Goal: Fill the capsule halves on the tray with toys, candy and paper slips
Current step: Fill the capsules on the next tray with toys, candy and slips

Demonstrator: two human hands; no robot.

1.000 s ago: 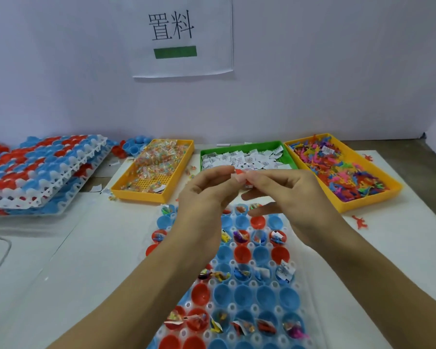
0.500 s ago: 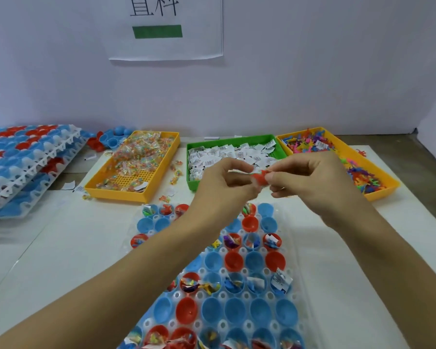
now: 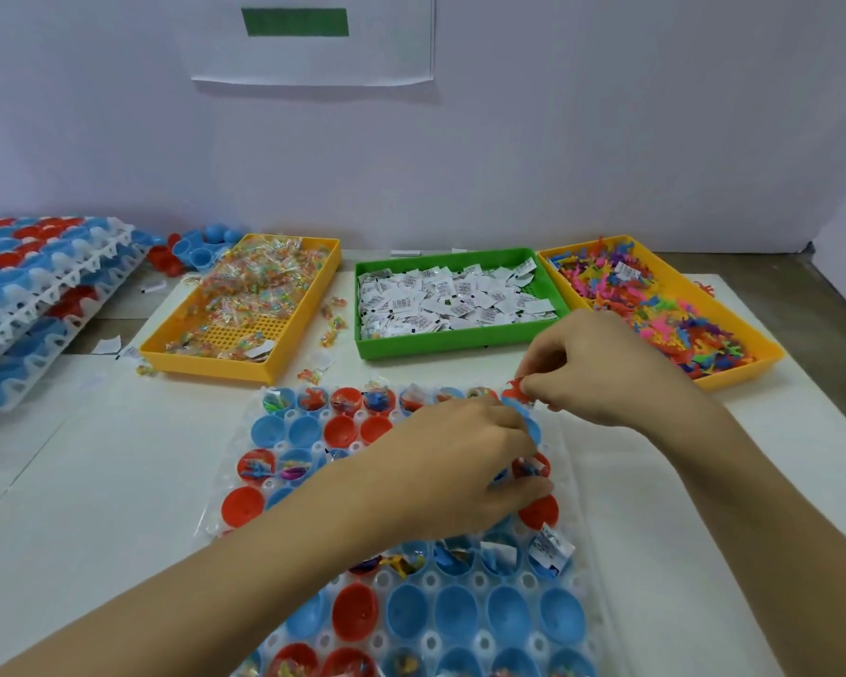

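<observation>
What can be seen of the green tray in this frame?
The green tray is a shallow rectangular plastic bin with low walls and a perforated floor. It lies flat on the table, between the two yellow trays and beyond the capsule tray. It holds a loose heap of small white printed paper slips, thinner at its far right corner. Neither hand touches it.

A single head-worn wide-angle view looks forward and down from close above the tabletop (image 3: 94, 481). The capsule tray (image 3: 577, 569) fills the lower centre of the frame, three bins cross the middle, and the wall (image 3: 606, 139) fills the upper half.
</observation>
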